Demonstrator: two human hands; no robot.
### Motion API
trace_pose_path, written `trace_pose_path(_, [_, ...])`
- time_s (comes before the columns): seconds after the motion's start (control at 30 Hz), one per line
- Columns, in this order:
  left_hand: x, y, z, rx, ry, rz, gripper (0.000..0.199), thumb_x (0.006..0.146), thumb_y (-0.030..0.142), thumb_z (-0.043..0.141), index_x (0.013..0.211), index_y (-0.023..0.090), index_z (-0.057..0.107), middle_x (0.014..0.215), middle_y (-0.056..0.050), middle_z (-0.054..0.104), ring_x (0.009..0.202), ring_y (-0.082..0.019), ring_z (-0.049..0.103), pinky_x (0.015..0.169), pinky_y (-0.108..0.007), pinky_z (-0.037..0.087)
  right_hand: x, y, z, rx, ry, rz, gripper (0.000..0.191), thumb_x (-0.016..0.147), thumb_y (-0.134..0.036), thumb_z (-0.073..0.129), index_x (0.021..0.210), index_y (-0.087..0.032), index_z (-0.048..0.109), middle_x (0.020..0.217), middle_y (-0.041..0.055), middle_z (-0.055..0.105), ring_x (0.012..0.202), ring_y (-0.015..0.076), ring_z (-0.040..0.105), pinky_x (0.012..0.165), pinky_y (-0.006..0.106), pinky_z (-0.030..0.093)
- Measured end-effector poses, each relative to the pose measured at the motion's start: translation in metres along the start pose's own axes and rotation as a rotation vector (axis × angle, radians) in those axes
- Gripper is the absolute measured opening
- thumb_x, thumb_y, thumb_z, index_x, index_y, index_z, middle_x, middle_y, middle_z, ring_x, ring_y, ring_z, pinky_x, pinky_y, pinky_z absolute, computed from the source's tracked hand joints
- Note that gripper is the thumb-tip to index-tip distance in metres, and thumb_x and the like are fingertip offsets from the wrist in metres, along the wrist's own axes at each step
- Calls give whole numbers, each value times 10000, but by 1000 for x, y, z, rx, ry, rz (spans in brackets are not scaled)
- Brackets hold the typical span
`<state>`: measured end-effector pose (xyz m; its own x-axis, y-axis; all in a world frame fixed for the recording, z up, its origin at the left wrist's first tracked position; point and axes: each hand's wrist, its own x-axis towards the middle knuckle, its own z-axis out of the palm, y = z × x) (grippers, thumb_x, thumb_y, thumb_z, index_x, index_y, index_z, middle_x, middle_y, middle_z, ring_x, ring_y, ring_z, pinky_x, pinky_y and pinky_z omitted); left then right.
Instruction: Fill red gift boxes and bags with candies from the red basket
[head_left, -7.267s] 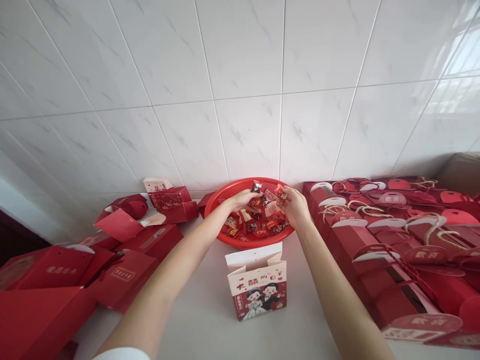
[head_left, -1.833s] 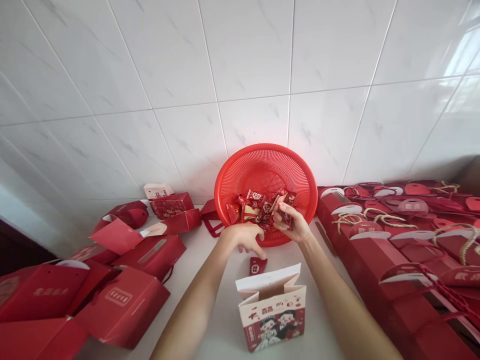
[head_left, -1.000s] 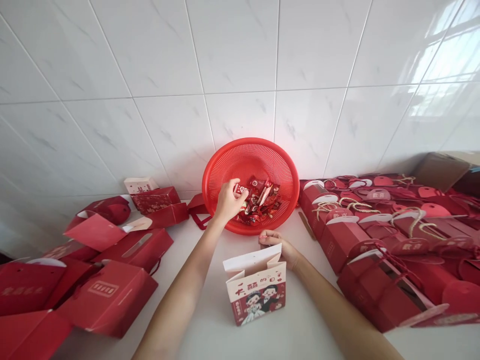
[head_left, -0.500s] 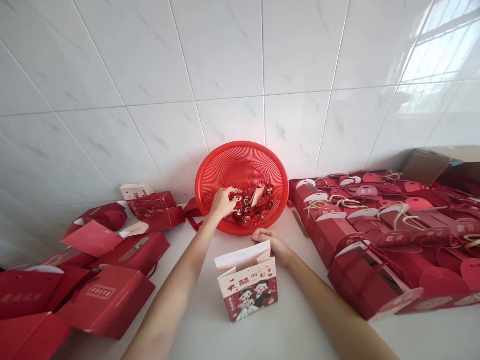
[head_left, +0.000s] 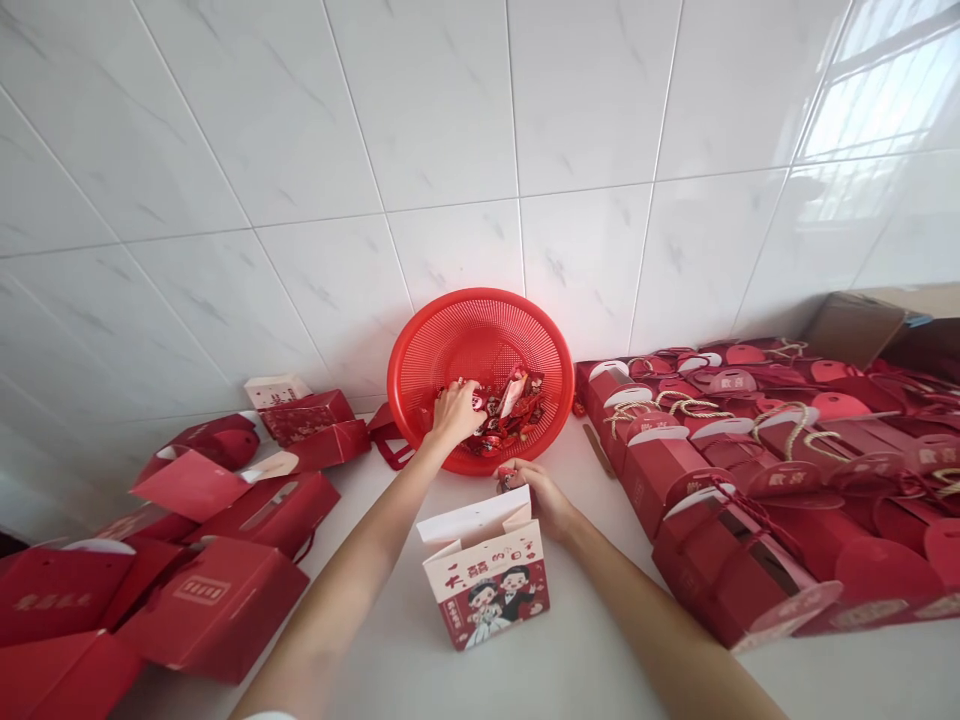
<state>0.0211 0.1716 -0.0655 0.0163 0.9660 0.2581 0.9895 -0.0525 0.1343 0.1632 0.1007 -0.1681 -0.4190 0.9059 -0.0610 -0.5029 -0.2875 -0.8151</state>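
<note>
My left hand [head_left: 454, 412] reaches into a red plastic basket [head_left: 401, 350], its fingers curled on a red-and-white wrapped candy [head_left: 478, 400]. Beneath and beside it lie several more wrapped candies [head_left: 517, 415]. Just in front of the basket's near rim, my right hand [head_left: 541, 495] is closed on a small dark-red wrapped candy [head_left: 511, 479]. Below the hands a gift box [head_left: 487, 590] stands upright on the white table with its top open. It is printed with a cartoon bride and groom. Its inside is hidden from view.
Red boxes [head_left: 217, 600] lie loosely piled on the left. Rows of red boxes [head_left: 720, 560] with rope and ribbon handles fill the right. A cardboard box [head_left: 862, 325] stands at the back right. A tiled wall [head_left: 450, 130] rises behind the basket.
My left hand has gone lower into the candies. A dark-red wrapped candy now shows in my right hand's fingers. The view has shifted slightly; the gift box still stands in place.
</note>
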Motion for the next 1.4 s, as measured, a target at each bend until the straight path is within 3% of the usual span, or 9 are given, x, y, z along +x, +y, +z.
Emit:
trace_pose_path(0.17, [8,-7,-4,-70,44,36,513,802,85,649,1304,185,654,1250,-146,651,1107,-317,672,950,-387,528,-1,0,0,-15,-5,5,164,512,-223,653,665,-168,675,582,-21,602,512,93,440,484,223,280])
trace_pose_path(0.33, [30,-22,-16,-166,284,99,378,806,-4,610,1115,184,718,1284,-140,606,1172,-294,613,1021,-409,505,-2,1,0,-22,2,-6,240,489,-194,695,727,-182,666,584,-43,613,494,83,443,484,218,279])
trace_pose_path(0.4, [36,-26,-20,-179,318,128,355,815,-23,578,1071,180,717,1329,-133,583,1209,-280,584,1064,-418,479,-2,2,-1,-28,0,-14,237,487,-190,726,707,-191,639,578,-49,612,484,78,437,484,218,273])
trace_pose_path(0.6, [23,-29,-9,-217,227,246,215,816,58,618,929,189,745,1113,-93,687,972,-241,679,941,-386,552,-4,0,1,-37,-34,-22,248,501,-219,803,696,-186,653,595,-37,622,503,88,462,503,231,290])
trace_pose_path(0.87, [-19,-27,28,-344,114,439,208,833,150,575,930,188,756,1081,-87,721,991,-245,697,958,-402,546,-7,-4,4,-8,-51,-37,247,541,-270,850,610,-184,629,552,-65,532,508,67,392,514,233,254])
trace_pose_path(1.03, [-34,-20,40,-399,63,505,247,858,165,547,985,204,756,1110,-73,722,975,-232,704,927,-413,553,-6,-4,3,0,-43,-27,274,543,-309,880,647,-179,663,561,-59,551,518,70,404,525,236,252])
trace_pose_path(1.17, [-24,-20,32,-374,147,439,240,861,143,547,961,195,759,1093,-85,720,1008,-242,696,971,-407,541,-7,-5,3,1,-42,-16,283,534,-293,892,622,-179,649,549,-64,533,514,68,400,530,238,263])
trace_pose_path(1.27, [-7,-21,15,-273,175,243,255,893,153,547,1034,196,756,1145,-96,712,1079,-248,682,1005,-368,526,-7,-4,2,2,-42,-9,282,526,-292,898,637,-179,664,548,-65,531,508,69,396,524,239,258])
trace_pose_path(1.4, [15,-21,-5,-108,98,3,348,945,264,566,1255,148,675,1289,-161,670,1221,-305,624,1043,-393,490,-5,-2,1,3,-36,-5,306,516,-322,910,646,-175,675,555,-58,545,513,72,406,527,238,261])
